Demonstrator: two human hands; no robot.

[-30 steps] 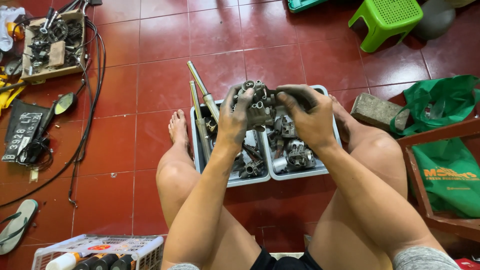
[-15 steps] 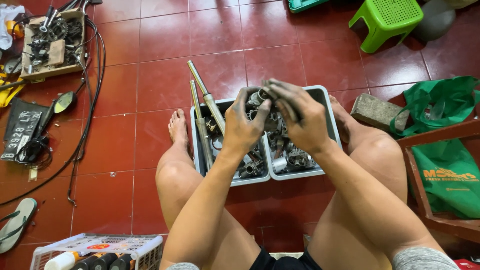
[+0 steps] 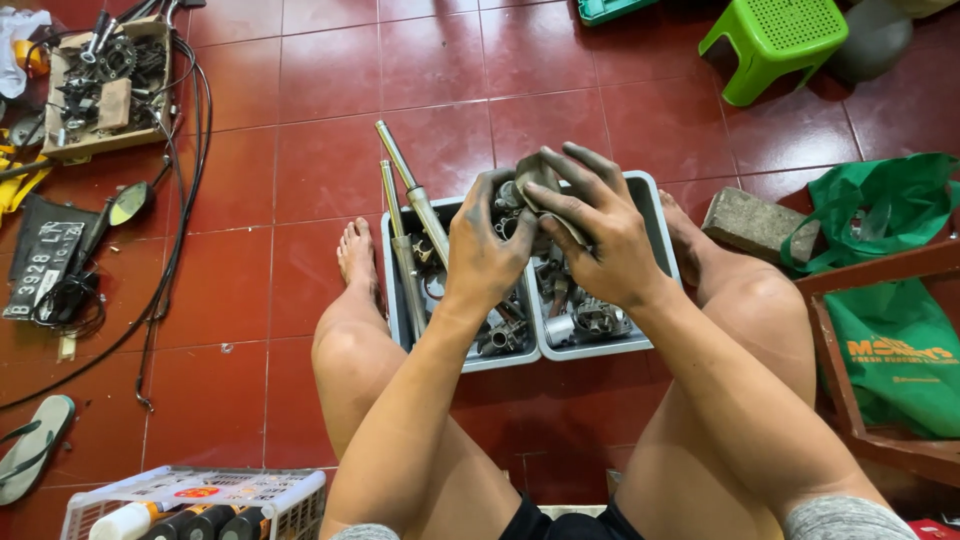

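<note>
I sit on a red tiled floor with two grey trays (image 3: 650, 230) of greasy metal engine parts between my legs. Both my hands hold one grey metal part (image 3: 530, 190) above the trays. My left hand (image 3: 485, 250) grips its left side from below. My right hand (image 3: 595, 235) wraps over its top and right side, fingers spread and smeared with dark grease. Two long metal fork tubes (image 3: 410, 205) stick out of the left tray toward the far left.
A cardboard box of parts (image 3: 100, 85), black cables (image 3: 185, 170), a mirror (image 3: 128, 203) and a sandal (image 3: 30, 445) lie left. A green stool (image 3: 770, 40), a grey brick (image 3: 755, 222), green bags (image 3: 900, 330) and a wooden frame (image 3: 850, 400) stand right. A white basket (image 3: 190, 500) holds bottles nearby.
My hands have turned the metal part and drawn closer together. The right hand has shifted left over the top of it.
</note>
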